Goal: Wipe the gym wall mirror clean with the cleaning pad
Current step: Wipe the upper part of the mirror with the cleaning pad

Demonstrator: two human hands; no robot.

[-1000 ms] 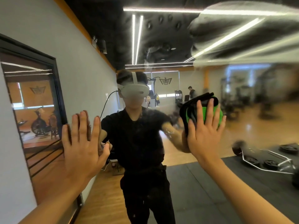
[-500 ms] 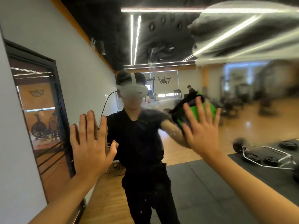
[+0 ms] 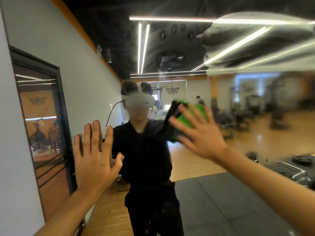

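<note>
The left hand [image 3: 95,160] lies flat against the mirror [image 3: 221,159], its fingers [image 3: 97,133] straight and released, holding nothing, just left of the reflected person [image 3: 146,159]. To the right of that reflection the right hand [image 3: 199,133] presses the cleaning pad [image 3: 192,114] onto the glass with splayed, straight fingers; they are spread over its back, not curled round it. The pad, green with a black edge, sits at about the height of the reflected headset [image 3: 139,103].

Risks, as I judge them: with the fingers only pushing and not clasping, the pad could slip out from under the palm on a fast stroke and drop to the floor. The bare left palm on the glass is likely to leave a fresh print that will need wiping. Up and to the right of the pad, a broad band of smeared film [image 3: 255,48] hangs on the glass, and the reflection right of the pad looks hazy; short strokes at headset height would leave that part dirty, and a loaded pad may only spread the film.

Compared with a second ago, the pad and right hand have slid left, towards the reflected person, and tilted so the fingers lean leftward. The left hand has kept its flat brace on the glass.
</note>
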